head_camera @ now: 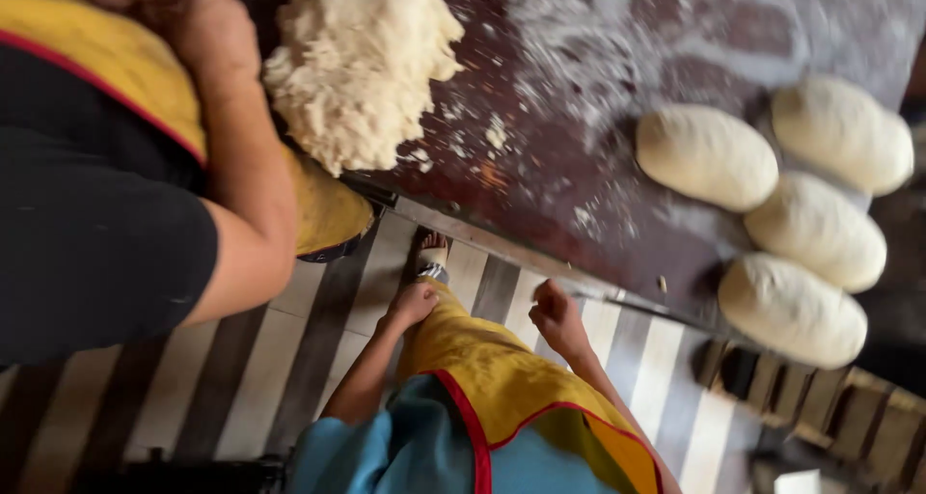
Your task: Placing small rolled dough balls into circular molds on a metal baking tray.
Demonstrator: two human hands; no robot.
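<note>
My left hand (410, 306) hangs low with its fingers curled against the top of my yellow, red-trimmed apron (502, 373). My right hand (558, 315) is closed in a loose fist just below the metal edge of the dark red floured table (569, 180) and holds nothing. A big shaggy mass of pale dough (357, 60) lies on the table's left part. Several smooth oval dough loaves (706, 156) lie in a cluster at the right.
A co-worker in a black shirt and yellow apron stands at the left, a bare forearm (246, 185) beside the dough mass. My sandalled foot (431, 260) rests on the striped tile floor (241, 378). Wooden slats (849, 407) show at the lower right.
</note>
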